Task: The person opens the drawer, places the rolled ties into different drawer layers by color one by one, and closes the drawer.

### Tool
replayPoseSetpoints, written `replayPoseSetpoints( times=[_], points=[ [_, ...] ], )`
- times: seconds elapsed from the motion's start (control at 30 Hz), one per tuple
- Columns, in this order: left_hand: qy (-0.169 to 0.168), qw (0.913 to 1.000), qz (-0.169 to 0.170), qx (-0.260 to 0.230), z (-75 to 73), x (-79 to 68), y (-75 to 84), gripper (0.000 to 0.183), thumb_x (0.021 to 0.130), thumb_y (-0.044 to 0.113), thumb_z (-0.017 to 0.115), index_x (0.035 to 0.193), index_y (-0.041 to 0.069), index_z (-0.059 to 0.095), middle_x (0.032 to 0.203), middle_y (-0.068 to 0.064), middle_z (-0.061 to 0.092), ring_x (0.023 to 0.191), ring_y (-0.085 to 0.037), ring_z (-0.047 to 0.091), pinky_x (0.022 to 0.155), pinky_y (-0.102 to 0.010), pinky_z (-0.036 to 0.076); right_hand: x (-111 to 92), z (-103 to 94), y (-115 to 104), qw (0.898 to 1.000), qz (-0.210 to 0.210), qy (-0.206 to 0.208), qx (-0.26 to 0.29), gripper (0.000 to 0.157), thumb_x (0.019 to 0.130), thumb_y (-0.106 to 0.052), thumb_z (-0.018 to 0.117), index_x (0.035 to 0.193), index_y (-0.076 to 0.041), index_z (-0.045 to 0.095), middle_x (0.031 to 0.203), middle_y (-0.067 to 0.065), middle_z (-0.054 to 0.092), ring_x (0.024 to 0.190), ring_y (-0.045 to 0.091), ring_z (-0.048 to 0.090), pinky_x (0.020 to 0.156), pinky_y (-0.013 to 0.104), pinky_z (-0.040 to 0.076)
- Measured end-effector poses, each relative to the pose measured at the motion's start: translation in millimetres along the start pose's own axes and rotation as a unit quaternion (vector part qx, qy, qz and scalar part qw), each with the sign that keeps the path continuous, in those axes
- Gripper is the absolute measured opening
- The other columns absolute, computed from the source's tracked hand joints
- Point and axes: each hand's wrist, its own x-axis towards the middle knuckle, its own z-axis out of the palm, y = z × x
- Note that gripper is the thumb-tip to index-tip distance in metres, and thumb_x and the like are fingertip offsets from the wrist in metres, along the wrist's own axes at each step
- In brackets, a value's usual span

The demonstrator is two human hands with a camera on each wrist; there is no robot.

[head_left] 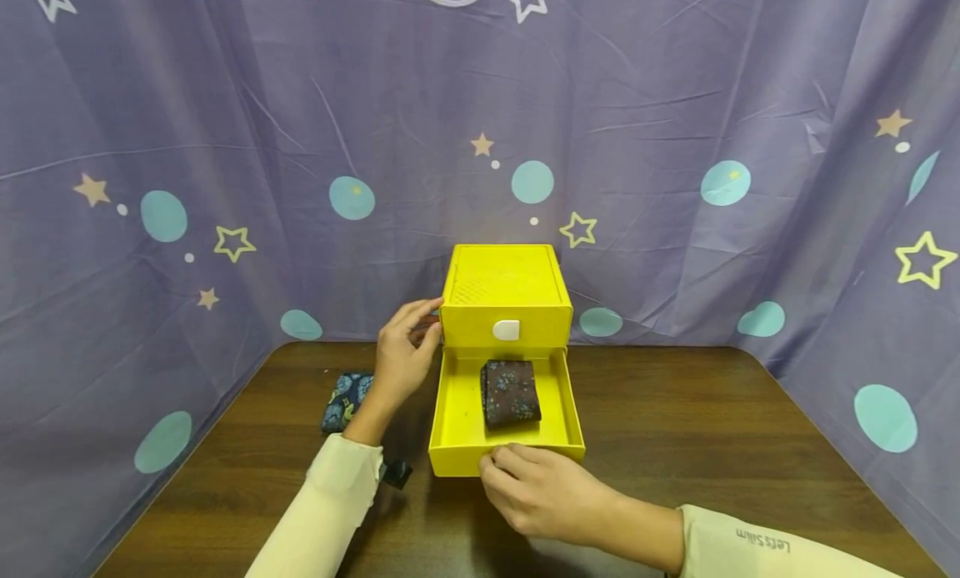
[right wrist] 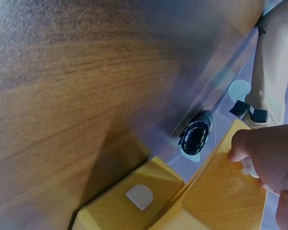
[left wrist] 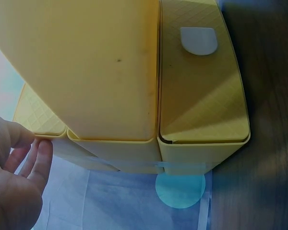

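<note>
Nearest to us, the right hand [head_left: 543, 490] has its fingers curled at the front of the pulled-out middle drawer [head_left: 454, 464], pinching its white tab [right wrist: 249, 167] between thumb and fingers. We see this drawer reaching toward the tabletop's [head_left: 675, 428] near edge, and on its floor, toward the rear, lies a folded brown floral cloth [head_left: 510, 393], perhaps a necktie. Below it, we find the bottom drawer [left wrist: 204, 88] closed. To the left, between the left forearm and the tabletop's left edge, we see a folded blue patterned cloth [head_left: 347, 401], untouched.

Farther off, the left hand [head_left: 405, 353] is mostly open, its fingertips resting against the left side of the yellow drawer unit [head_left: 506, 275] beside the closed top drawer [head_left: 468, 328]; it grasps nothing we can make out. The unit stands by the tabletop's far edge, with a purple curtain [head_left: 633, 169] behind.

As we judge it, one cloth is in the drawer, the other remains outside, and the drawer is not yet shut.
</note>
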Motion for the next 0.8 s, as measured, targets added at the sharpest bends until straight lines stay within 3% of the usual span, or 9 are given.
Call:
replayPoseSetpoints(
  times=[0.13,0.27,0.5,0.8],
  points=[
    [-0.003,1.0000,-0.006,0.004,1.0,-0.6,-15.8,0.037,0.096,-0.010,0.063,0.132,-0.002,0.067,0.127,-0.019,0.063,0.105,-0.035,0.068,0.083,-0.045,0.063,0,-0.1,3,1.000,-0.001,0.003,0.002,0.030,0.099,0.000,0.043,0.104,-0.003,0.073,0.106,0.010,0.063,0.086,0.019,0.056,0.082,0.025,0.056],
    [-0.009,0.9999,-0.012,-0.003,-0.4,-1.3,-22.0,0.038,0.098,-0.004,0.064,0.134,0.007,0.068,0.129,-0.012,0.064,0.107,-0.028,0.068,0.086,-0.038,0.063,0,-0.8,5,1.000,-0.001,0.005,0.006,0.030,0.099,0.000,0.043,0.104,-0.002,0.072,0.105,0.010,0.062,0.086,0.020,0.055,0.081,0.025,0.056],
    [0.002,1.0000,-0.005,-0.005,-2.4,-0.4,15.2,0.036,0.094,-0.016,0.061,0.129,-0.009,0.066,0.124,-0.027,0.062,0.103,-0.043,0.067,0.083,-0.053,0.062,2,-0.7,8,1.000,0.002,0.009,0.009,0.032,0.099,0.002,0.042,0.104,-0.003,0.073,0.105,0.010,0.062,0.086,0.020,0.056,0.081,0.026,0.057],
    [-0.001,1.0000,-0.004,-0.001,-2.6,-0.4,14.1,0.035,0.095,-0.015,0.061,0.129,-0.009,0.066,0.125,-0.026,0.063,0.104,-0.039,0.067,0.082,-0.052,0.062,3,-2.3,13,1.000,0.010,0.004,0.008,0.030,0.100,0.001,0.044,0.103,-0.003,0.073,0.104,0.008,0.061,0.084,0.018,0.054,0.078,0.024,0.055]
  ],
)
